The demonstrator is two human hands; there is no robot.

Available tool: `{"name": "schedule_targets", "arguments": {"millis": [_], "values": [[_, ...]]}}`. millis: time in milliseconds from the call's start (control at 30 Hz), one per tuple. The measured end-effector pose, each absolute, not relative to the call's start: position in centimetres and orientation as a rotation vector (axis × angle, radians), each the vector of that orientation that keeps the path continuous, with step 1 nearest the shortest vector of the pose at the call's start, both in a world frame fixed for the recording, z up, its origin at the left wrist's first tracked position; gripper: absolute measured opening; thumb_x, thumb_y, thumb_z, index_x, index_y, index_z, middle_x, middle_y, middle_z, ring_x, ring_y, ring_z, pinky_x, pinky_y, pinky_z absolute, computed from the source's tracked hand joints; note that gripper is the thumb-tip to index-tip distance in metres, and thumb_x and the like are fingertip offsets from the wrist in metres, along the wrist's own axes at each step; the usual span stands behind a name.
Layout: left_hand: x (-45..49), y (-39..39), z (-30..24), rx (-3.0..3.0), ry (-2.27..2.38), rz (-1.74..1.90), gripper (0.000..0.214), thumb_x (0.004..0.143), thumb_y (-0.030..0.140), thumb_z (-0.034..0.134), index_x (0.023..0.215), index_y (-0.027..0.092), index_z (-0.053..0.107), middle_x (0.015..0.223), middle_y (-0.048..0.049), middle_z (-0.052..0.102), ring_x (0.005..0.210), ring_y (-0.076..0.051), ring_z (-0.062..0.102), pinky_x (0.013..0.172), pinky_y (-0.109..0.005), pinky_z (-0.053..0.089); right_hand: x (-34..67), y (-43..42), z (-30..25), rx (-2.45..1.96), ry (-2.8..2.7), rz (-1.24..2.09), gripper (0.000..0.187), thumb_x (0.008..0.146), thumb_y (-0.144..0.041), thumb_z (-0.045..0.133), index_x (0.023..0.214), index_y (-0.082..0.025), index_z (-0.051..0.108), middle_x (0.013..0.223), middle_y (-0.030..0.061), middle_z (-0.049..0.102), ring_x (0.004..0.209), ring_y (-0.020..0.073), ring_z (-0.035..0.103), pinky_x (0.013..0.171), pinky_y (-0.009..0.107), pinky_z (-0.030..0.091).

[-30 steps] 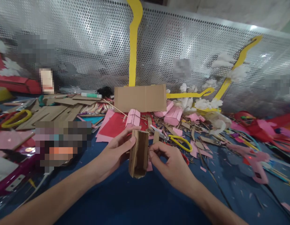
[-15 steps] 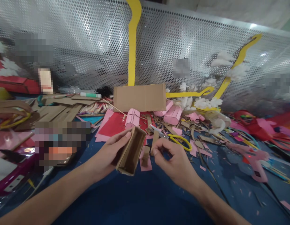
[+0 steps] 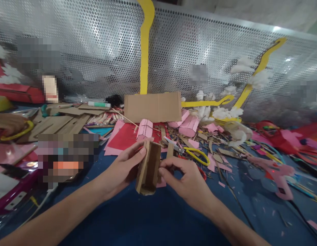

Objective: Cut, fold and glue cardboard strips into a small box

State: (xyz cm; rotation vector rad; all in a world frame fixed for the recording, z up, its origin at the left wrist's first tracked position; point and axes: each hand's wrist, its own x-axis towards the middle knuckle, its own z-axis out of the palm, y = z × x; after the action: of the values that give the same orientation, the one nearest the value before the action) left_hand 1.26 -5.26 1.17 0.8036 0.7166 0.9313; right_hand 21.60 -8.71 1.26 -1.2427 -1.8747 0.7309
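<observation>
Narrow brown cardboard box (image 3: 150,169), hollow, open toward the wearer, held just below centre of view, near 6 o'clock, above the dark blue counter (image 3: 138,223). Handling, my judgement: steady but light left-hand pressure, since thin walls could buckle; right fingers work close to the wall; opening kept turned to the eyes so the inside edges stay readable.

Pose: left hand (image 3: 120,169) reaches in from 8 o'clock and clasps the box's 9-to-10 o'clock side, thumb along the near edge, other fingers partly hidden behind. Right hand (image 3: 184,174) comes from 4 to 5 o'clock, curled, at the box's 3 o'clock; thumb and forefinger narrow. Cannot tell whether they pinch anything.
</observation>
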Motion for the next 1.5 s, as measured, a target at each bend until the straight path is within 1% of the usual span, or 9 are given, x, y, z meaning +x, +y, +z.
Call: {"name": "schedule_targets", "arguments": {"millis": [167, 267, 533, 667, 900, 1067, 1200, 1333, 1500], "values": [[1.1, -5.1, 0.8, 0.887, 0.683, 0.923, 0.041, 0.092, 0.04, 0.074, 0.131, 0.031, 0.066, 0.121, -0.0075, 0.074, 0.105, -0.024, 0.071, 0.09, -0.035, 0.057, 21.7, -8.6, 1.1, -1.251, -1.862, 0.753, 0.016, 0.089, -0.014, 0.055, 0.078, -0.019, 0.067, 0.068, -0.002, 0.063, 0.063, 0.013, 0.055, 0.063, 0.024, 0.044], [1.1, -5.2, 1.1, 0.941, 0.699, 0.92, 0.042, 0.089, 0.04, 0.077, 0.129, 0.029, 0.067, 0.116, -0.0082, 0.075, 0.103, -0.024, 0.071, 0.091, -0.034, 0.055, 21.7, -8.6, 1.1, -1.251, -1.851, 0.744, 0.015, 0.084, -0.01, 0.055, 0.077, -0.019, 0.065, 0.068, -0.0023, 0.063, 0.063, 0.0128, 0.054, 0.062, 0.024, 0.043], [1.1, -5.1, 1.3, 0.901, 0.754, 0.852, 0.037, 0.088, 0.042, 0.078, 0.12, 0.024, 0.071, 0.11, -0.0081, 0.076, 0.09, -0.019, 0.072, 0.079, -0.027, 0.054, 21.7, -8.7, 1.4, -1.227, -1.898, 0.708, 0.018, 0.079, -0.005, 0.053, 0.073, -0.02, 0.06, 0.066, -0.0042, 0.058, 0.062, 0.0114, 0.05, 0.061, 0.022, 0.04], [1.1, -5.2, 1.6, 0.822, 0.782, 0.8, 0.038, 0.087, 0.043, 0.079, 0.119, 0.022, 0.074, 0.099, -0.0082, 0.078, 0.08, -0.019, 0.072, 0.07, -0.025, 0.054, 21.8, -8.8, 1.5, -1.143, -1.929, 0.685, 0.019, 0.08, -0.004, 0.053, 0.072, -0.02, 0.057, 0.067, -0.0048, 0.06, 0.063, 0.0109, 0.052, 0.061, 0.022, 0.04], [1.2, -5.5, 2.4, 0.737, 0.79, 0.733, 0.032, 0.088, 0.045, 0.076, 0.1, 0.016, 0.078, 0.091, -0.0095, 0.079, 0.078, -0.02, 0.071, 0.071, -0.026, 0.054, 21.7, -9.0, 1.9, -1.073, -1.871, 0.717, 0.016, 0.08, -0.007, 0.052, 0.073, -0.021, 0.058, 0.067, -0.0032, 0.062, 0.061, 0.012, 0.053, 0.06, 0.024, 0.039], [1.0, -5.3, 2.2, 0.708, 0.758, 0.685, 0.034, 0.089, 0.05, 0.073, 0.097, 0.017, 0.079, 0.086, -0.0083, 0.08, 0.071, -0.02, 0.071, 0.065, -0.027, 0.054, 22.3, -9.0, 2.0, -1.117, -1.785, 0.725, 0.016, 0.086, -0.015, 0.045, 0.072, -0.022, 0.048, 0.069, -0.0016, 0.055, 0.065, 0.0152, 0.05, 0.06, 0.028, 0.037], [1.0, -5.3, 2.4, 0.685, 0.695, 0.725, 0.033, 0.088, 0.05, 0.073, 0.098, 0.019, 0.078, 0.09, -0.0087, 0.081, 0.08, -0.024, 0.074, 0.068, -0.029, 0.055, 22.9, -9.1, 1.8, -1.182, -1.808, 0.73, 0.025, 0.091, -0.016, 0.034, 0.067, -0.023, 0.04, 0.066, -0.0005, 0.048, 0.065, 0.0162, 0.046, 0.06, 0.031, 0.032], [0.9, -5.2, 2.5, 0.71, 0.651, 0.794, 0.035, 0.092, 0.05, 0.067, 0.104, 0.019, 0.078, 0.101, -0.0117, 0.08, 0.095, -0.028, 0.074, 0.083, -0.034, 0.057, 22.7, -9.0, 1.2, -1.192, -1.872, 0.592, 0.025, 0.088, -0.015, 0.04, 0.065, -0.023, 0.036, 0.061, -0.0041, 0.038, 0.057, 0.0131, 0.036, 0.055, 0.03, 0.027], [0.6, -4.9, 2.7, 0.632, 0.652, 0.855, 0.035, 0.094, 0.041, 0.062, 0.114, 0.016, 0.077, 0.091, -0.0103, 0.078, 0.081, -0.023, 0.071, 0.075, -0.029, 0.056, 22.3, -8.7, 0.9, -1.27, -1.921, 0.45, 0.034, 0.087, -0.014, 0.048, 0.062, -0.023, 0.027, 0.058, -0.0062, 0.029, 0.055, 0.0112, 0.028, 0.054, 0.029, 0.023]]}}
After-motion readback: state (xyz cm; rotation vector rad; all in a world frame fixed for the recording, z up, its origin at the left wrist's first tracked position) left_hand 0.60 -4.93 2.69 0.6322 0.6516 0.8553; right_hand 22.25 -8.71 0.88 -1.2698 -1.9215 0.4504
